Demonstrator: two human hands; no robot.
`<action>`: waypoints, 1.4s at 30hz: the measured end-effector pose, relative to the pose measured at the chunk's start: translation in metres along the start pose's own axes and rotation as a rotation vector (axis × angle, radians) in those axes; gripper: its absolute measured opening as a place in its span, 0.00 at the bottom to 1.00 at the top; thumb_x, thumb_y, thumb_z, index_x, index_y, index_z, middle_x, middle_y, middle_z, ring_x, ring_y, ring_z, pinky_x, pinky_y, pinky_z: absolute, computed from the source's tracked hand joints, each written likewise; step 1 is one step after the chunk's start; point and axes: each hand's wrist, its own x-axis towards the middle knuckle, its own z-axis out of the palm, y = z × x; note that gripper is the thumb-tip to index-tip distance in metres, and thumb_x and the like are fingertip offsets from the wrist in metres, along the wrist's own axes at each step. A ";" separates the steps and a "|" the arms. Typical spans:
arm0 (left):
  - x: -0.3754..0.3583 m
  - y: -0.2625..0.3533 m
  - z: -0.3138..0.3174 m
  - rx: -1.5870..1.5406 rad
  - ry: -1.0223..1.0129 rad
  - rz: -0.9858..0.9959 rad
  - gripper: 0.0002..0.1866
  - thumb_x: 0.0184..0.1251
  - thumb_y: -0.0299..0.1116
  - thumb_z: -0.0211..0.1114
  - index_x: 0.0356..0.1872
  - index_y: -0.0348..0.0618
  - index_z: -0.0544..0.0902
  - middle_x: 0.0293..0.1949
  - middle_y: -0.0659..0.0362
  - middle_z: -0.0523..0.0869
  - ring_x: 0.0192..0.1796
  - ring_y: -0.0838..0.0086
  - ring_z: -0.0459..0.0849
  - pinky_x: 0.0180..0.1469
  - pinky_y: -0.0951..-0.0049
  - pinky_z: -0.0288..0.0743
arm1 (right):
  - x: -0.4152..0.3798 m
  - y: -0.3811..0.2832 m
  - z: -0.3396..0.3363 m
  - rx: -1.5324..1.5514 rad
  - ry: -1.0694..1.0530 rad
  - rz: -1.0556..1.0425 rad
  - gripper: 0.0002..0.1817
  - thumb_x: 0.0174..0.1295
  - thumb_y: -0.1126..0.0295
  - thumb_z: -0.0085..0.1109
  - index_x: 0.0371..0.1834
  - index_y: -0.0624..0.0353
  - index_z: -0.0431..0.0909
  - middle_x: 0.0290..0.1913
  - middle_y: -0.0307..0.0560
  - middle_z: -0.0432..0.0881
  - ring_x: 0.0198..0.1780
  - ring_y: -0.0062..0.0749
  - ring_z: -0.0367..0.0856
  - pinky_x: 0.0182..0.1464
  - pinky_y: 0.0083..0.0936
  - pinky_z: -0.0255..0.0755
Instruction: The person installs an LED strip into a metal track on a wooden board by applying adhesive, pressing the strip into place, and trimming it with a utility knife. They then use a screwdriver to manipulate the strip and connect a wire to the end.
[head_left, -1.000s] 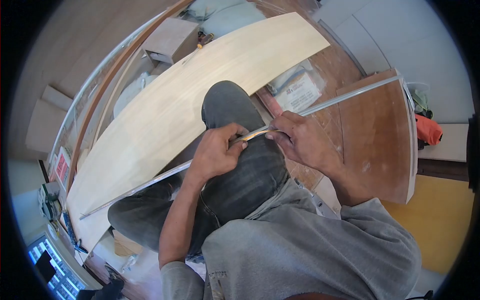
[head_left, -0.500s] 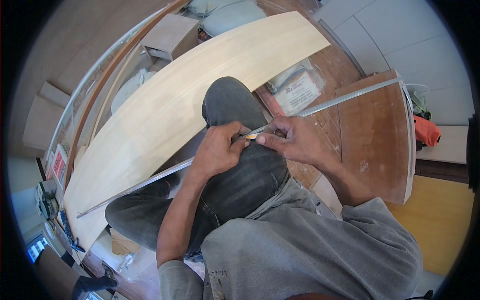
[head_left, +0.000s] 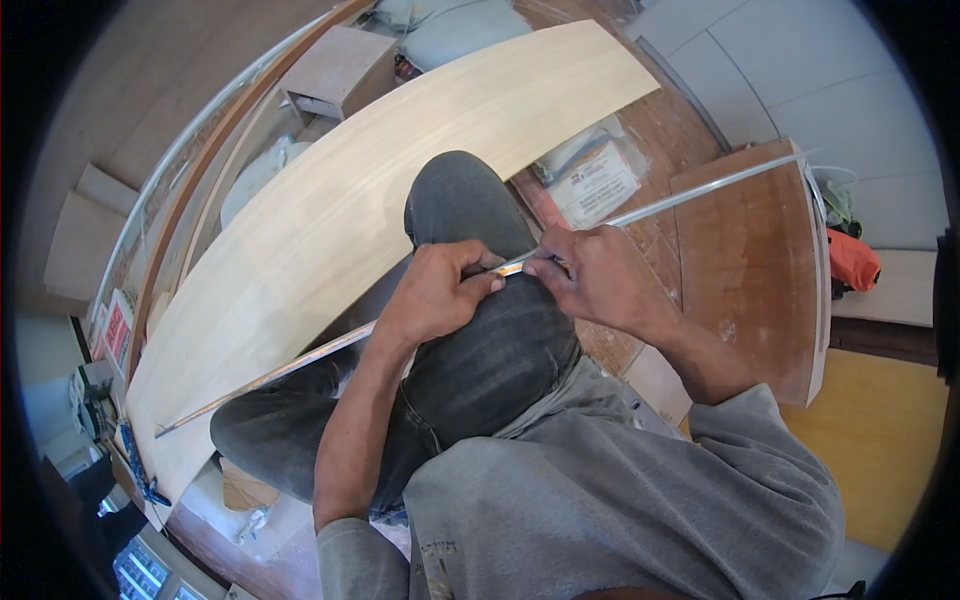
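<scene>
A long, thin metallic strip point(head_left: 690, 195) runs diagonally across my lap, from the lower left up to the right. My left hand point(head_left: 440, 292) pinches it near the middle, over my raised knee. Close beside it, my right hand point(head_left: 595, 275) holds the same strip between thumb and fingers. A short orange and white stretch shows in the gap between the two hands. The strip's lower left part rests over a long pale curved wooden board point(head_left: 370, 170), and its right part passes above a brown wooden panel point(head_left: 750, 280).
Behind the board is a small wooden box point(head_left: 340, 68). A printed bag point(head_left: 600, 185) lies on the floor past my knee. An orange bag point(head_left: 853, 263) sits at the far right, above a yellow board point(head_left: 870, 440). A curved brown rail point(head_left: 185, 200) runs along the left.
The strip has turned slightly in my hands, and its lower left part now shows orange. My right hand has shifted slightly right. The dark shape at the lower left edge has moved.
</scene>
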 end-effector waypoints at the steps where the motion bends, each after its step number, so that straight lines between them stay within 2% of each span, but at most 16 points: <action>1: 0.000 0.000 0.000 0.001 -0.004 0.000 0.06 0.68 0.22 0.72 0.43 0.32 0.88 0.30 0.60 0.88 0.35 0.82 0.80 0.38 0.74 0.75 | 0.000 0.001 0.001 0.001 0.001 0.004 0.10 0.63 0.66 0.71 0.35 0.61 0.82 0.25 0.61 0.81 0.29 0.58 0.84 0.31 0.46 0.74; 4: 0.001 0.002 0.002 0.005 0.017 -0.014 0.06 0.67 0.23 0.72 0.41 0.32 0.88 0.29 0.60 0.87 0.34 0.82 0.78 0.37 0.74 0.74 | -0.002 0.003 0.005 -0.022 0.023 0.011 0.11 0.63 0.67 0.71 0.33 0.61 0.81 0.23 0.60 0.80 0.28 0.58 0.83 0.30 0.45 0.74; 7: 0.001 0.004 0.003 0.005 0.028 -0.042 0.05 0.67 0.24 0.73 0.38 0.33 0.87 0.27 0.61 0.86 0.32 0.83 0.77 0.34 0.73 0.72 | -0.003 0.004 0.007 0.002 0.018 0.016 0.11 0.64 0.65 0.69 0.32 0.59 0.79 0.24 0.57 0.84 0.28 0.58 0.85 0.31 0.50 0.78; 10: 0.001 0.003 0.007 0.033 0.065 0.008 0.06 0.66 0.26 0.73 0.35 0.34 0.86 0.24 0.60 0.85 0.29 0.83 0.75 0.31 0.72 0.69 | -0.004 0.003 0.009 -0.037 0.050 -0.032 0.11 0.65 0.65 0.67 0.32 0.58 0.77 0.24 0.56 0.84 0.26 0.57 0.85 0.30 0.50 0.77; 15: -0.001 0.008 0.013 0.156 0.170 0.070 0.07 0.63 0.30 0.72 0.34 0.35 0.86 0.19 0.51 0.81 0.22 0.79 0.74 0.27 0.68 0.68 | -0.007 0.008 0.018 -0.019 0.093 -0.015 0.12 0.66 0.65 0.66 0.33 0.58 0.74 0.24 0.54 0.83 0.26 0.57 0.84 0.27 0.49 0.75; 18: 0.000 0.003 0.017 0.170 0.194 0.106 0.07 0.63 0.30 0.72 0.34 0.35 0.86 0.18 0.50 0.81 0.21 0.78 0.74 0.26 0.67 0.67 | -0.009 0.013 0.024 -0.009 0.118 -0.028 0.12 0.66 0.65 0.66 0.32 0.57 0.73 0.25 0.54 0.83 0.25 0.57 0.84 0.27 0.49 0.75; 22: 0.001 0.001 0.017 0.199 0.183 0.100 0.08 0.63 0.31 0.72 0.34 0.35 0.86 0.20 0.51 0.81 0.22 0.76 0.74 0.27 0.68 0.67 | -0.010 0.013 0.023 -0.005 0.131 -0.023 0.12 0.66 0.65 0.66 0.32 0.58 0.74 0.25 0.55 0.83 0.26 0.57 0.84 0.27 0.49 0.75; 24: 0.002 -0.003 0.014 0.060 0.129 0.093 0.10 0.64 0.32 0.72 0.36 0.34 0.85 0.21 0.51 0.82 0.23 0.74 0.75 0.28 0.68 0.67 | -0.010 0.012 0.024 -0.001 0.143 -0.015 0.12 0.65 0.65 0.67 0.33 0.58 0.74 0.26 0.56 0.83 0.26 0.57 0.84 0.27 0.49 0.75; 28: 0.005 0.008 0.003 0.073 0.058 0.068 0.11 0.65 0.33 0.72 0.38 0.34 0.85 0.22 0.52 0.82 0.24 0.73 0.76 0.29 0.68 0.67 | -0.008 0.012 0.023 0.019 0.141 0.004 0.12 0.65 0.65 0.67 0.33 0.58 0.75 0.26 0.56 0.84 0.27 0.57 0.85 0.28 0.49 0.76; 33: 0.016 0.033 -0.011 0.341 -0.050 0.139 0.11 0.65 0.33 0.71 0.39 0.35 0.85 0.20 0.48 0.79 0.21 0.69 0.74 0.27 0.63 0.66 | -0.007 0.014 0.017 0.013 0.135 -0.053 0.11 0.63 0.66 0.68 0.32 0.59 0.76 0.25 0.56 0.84 0.29 0.56 0.86 0.34 0.47 0.78; 37: 0.022 0.041 -0.011 0.346 -0.095 0.096 0.10 0.64 0.33 0.71 0.38 0.36 0.85 0.19 0.47 0.78 0.19 0.66 0.73 0.26 0.62 0.65 | -0.007 0.014 0.010 0.037 0.152 -0.056 0.11 0.63 0.67 0.68 0.33 0.60 0.77 0.24 0.57 0.83 0.30 0.56 0.87 0.37 0.47 0.78; 40: 0.023 0.039 -0.008 0.317 -0.051 0.146 0.09 0.64 0.32 0.70 0.37 0.36 0.84 0.17 0.49 0.76 0.19 0.69 0.71 0.25 0.62 0.63 | -0.005 0.015 0.005 0.055 0.136 -0.053 0.11 0.64 0.66 0.67 0.32 0.60 0.77 0.26 0.57 0.84 0.31 0.56 0.87 0.37 0.47 0.78; 42: 0.023 0.042 -0.007 0.309 -0.040 0.087 0.11 0.61 0.34 0.68 0.32 0.34 0.81 0.22 0.39 0.80 0.26 0.45 0.82 0.31 0.53 0.71 | -0.003 0.013 -0.001 0.012 0.043 -0.042 0.10 0.63 0.65 0.66 0.34 0.59 0.79 0.28 0.55 0.84 0.34 0.54 0.88 0.47 0.47 0.79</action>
